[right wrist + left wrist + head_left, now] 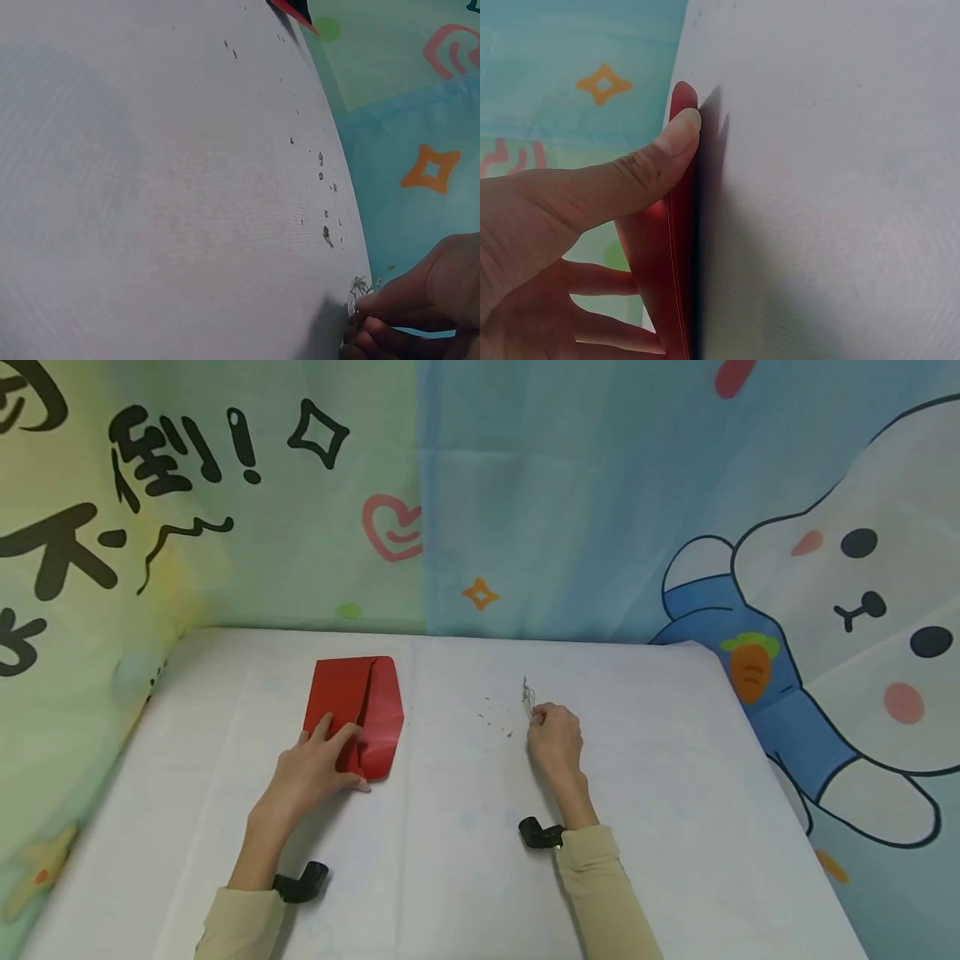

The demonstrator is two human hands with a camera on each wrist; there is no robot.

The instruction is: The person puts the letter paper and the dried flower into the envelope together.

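Note:
A red paper envelope (341,685) lies on the white table, left of its middle, with its flap side toward the right. My left hand (309,772) holds the envelope at its near edge. In the left wrist view the thumb (649,169) presses against the red edge (679,247), with the other fingers behind it. To the right, my right hand (557,739) pinches a small sprig of thin dried stems (528,696) between thumb and fingertips. The right wrist view shows the sprig (358,289) at the fingertips, partly hidden.
Dark dry crumbs (510,733) are scattered on the white table (450,843) between the envelope and my right hand. A printed cloth (525,527) hangs behind the table's far edge and along both sides. Black wrist cameras (303,883) are strapped on both wrists.

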